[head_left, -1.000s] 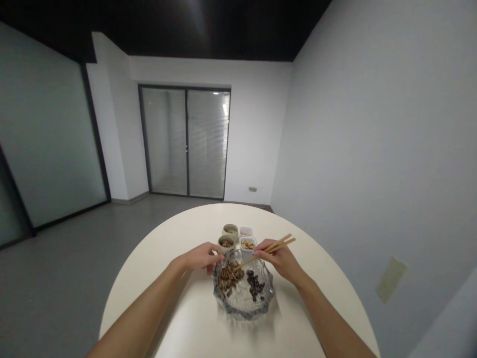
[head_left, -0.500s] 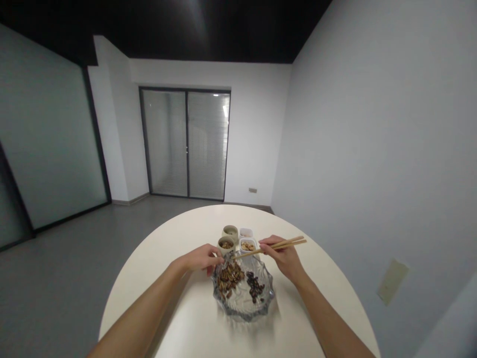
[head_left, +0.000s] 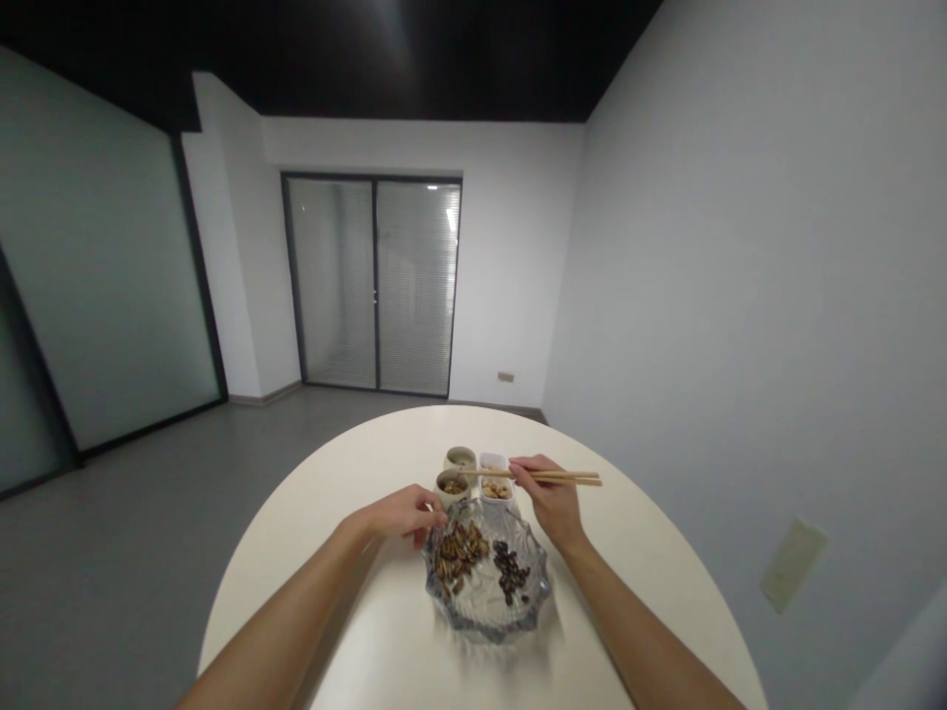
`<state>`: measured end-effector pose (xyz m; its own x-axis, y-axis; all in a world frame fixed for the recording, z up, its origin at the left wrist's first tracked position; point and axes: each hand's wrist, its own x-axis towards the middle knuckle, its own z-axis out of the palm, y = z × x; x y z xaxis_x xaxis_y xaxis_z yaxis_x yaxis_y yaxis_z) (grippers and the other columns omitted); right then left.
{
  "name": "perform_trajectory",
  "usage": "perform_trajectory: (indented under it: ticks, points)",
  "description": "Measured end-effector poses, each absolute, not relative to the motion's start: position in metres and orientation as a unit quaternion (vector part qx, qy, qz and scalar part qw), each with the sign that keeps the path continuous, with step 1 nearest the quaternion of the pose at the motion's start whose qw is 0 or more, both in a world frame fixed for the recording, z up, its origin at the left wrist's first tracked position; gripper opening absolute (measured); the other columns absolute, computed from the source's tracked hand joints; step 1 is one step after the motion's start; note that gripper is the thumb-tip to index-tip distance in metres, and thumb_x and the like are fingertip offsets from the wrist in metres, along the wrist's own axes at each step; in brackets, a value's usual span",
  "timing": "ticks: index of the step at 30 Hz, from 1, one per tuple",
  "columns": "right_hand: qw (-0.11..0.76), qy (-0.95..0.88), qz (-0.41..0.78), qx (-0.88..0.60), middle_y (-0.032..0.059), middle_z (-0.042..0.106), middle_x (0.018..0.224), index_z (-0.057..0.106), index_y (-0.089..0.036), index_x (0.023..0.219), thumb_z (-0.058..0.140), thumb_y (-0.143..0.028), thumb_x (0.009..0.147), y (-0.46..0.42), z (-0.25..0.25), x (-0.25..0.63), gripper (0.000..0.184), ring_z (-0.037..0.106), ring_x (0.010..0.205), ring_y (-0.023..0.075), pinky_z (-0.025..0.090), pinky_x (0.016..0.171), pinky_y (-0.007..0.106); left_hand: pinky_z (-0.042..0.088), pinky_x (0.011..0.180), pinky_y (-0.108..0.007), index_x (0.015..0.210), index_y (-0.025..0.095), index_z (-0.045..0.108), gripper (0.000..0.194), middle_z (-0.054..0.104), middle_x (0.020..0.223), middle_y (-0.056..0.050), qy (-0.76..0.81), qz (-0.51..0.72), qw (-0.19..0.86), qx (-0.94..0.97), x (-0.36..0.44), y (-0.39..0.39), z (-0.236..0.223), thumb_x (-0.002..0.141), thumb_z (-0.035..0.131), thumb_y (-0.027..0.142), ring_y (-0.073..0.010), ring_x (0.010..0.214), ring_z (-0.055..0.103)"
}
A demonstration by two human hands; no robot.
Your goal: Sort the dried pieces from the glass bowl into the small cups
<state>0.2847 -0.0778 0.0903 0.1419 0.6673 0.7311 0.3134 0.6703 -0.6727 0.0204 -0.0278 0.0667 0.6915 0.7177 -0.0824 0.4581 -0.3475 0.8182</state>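
Observation:
My right hand [head_left: 548, 501] is closed around a pair of wooden chopsticks [head_left: 566, 478]. Their tips point left and hover over the near small round cup [head_left: 453, 488], which has brown pieces inside; whether anything is pinched between them is too small to tell. A scalloped clear glass bowl [head_left: 484, 623] stands just in front of the cups. In its left half lies a pile of brown striped seed-like pieces [head_left: 460, 554], and on the right a smaller heap of dark pieces [head_left: 510, 574]. My left hand [head_left: 405, 513] grips the bowl's left rim, thumb on top.
Behind the near cup stands a second round cup [head_left: 460, 458]. To the right are a white tub with pale yellowish pieces [head_left: 496, 489] and another white tub [head_left: 493, 461] behind it. All rest on a round cream table [head_left: 355, 631]. A wall [head_left: 740, 296] rises to the right.
My right hand has moved slightly up and away from me, lifting the chopstick tips from the bowl's far rim to above the cups. My left hand stays at the bowl.

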Motion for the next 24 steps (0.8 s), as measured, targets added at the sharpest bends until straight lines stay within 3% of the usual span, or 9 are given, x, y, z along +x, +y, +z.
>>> perform_trajectory:
  ticks: [15,21,24]
  points:
    - [0.631,-0.636,0.188,-0.403,0.0060,0.075,0.078,0.077,-0.020,0.077,0.076,-0.041,0.077,-0.061,0.083,0.279,0.021,0.068,0.074,0.0221,0.056,0.072,0.035,0.032,0.045,-0.021,0.082,0.014,0.065,0.035,0.066,0.069,-0.003,0.356,0.140,0.439,0.813,0.019,-0.027,0.067,0.079,0.057,0.048,-0.0125,0.052,0.058]
    - [0.636,-0.620,0.209,-0.409,0.0046,0.071,0.067,0.074,-0.019,0.075,0.077,-0.044,0.075,-0.079,0.089,0.300,0.025,0.063,0.060,0.0183,0.052,0.057,0.030,0.033,0.045,-0.021,0.085,0.014,0.066,0.035,0.061,0.061,0.000,0.357,0.143,0.434,0.815,0.018,-0.025,0.064,0.080,0.057,0.048,-0.0136,0.051,0.058]
    - [0.595,-0.643,0.229,-0.425,0.0031,0.069,0.062,0.073,-0.019,0.073,0.078,-0.040,0.074,-0.091,0.093,0.311,0.021,0.060,0.056,0.0170,0.049,0.053,0.027,0.034,0.045,-0.022,0.087,0.014,0.068,0.034,0.060,0.060,0.001,0.352,0.142,0.430,0.819,0.017,-0.024,0.063,0.080,0.056,0.046,-0.0142,0.051,0.059]
